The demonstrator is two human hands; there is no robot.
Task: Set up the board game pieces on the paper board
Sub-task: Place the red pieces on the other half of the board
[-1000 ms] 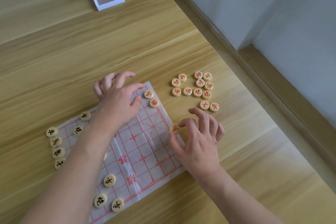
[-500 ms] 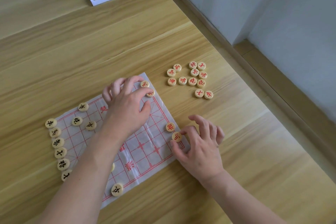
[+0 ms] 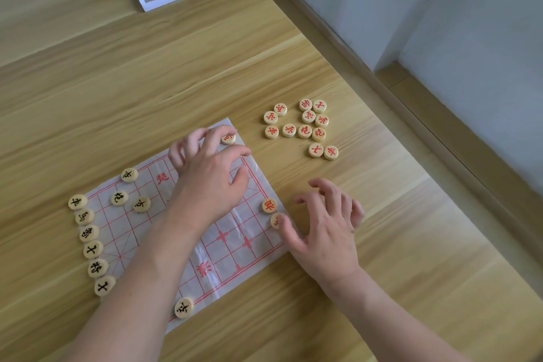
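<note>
A column of 6 black-marked pieces [image 3: 91,244] lines the left edge of the paper board [image 3: 182,229] on the wooden table [image 3: 147,82]. The left hand [image 3: 205,176], fingers curled, touches a red-marked piece [image 3: 228,137] at the board's far corner. The right hand [image 3: 323,229], fingers spread and bent, touches another piece [image 3: 276,220] at the board's right edge. A loose cluster of 12 red pieces [image 3: 302,126] lies beyond, off the board.

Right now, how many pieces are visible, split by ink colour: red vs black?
Red-lettered pieces: 15 (12 loose on the table, 3 on the paper board)
Black-lettered pieces: 10
Total: 25 visible; the arms may hide others.
</note>
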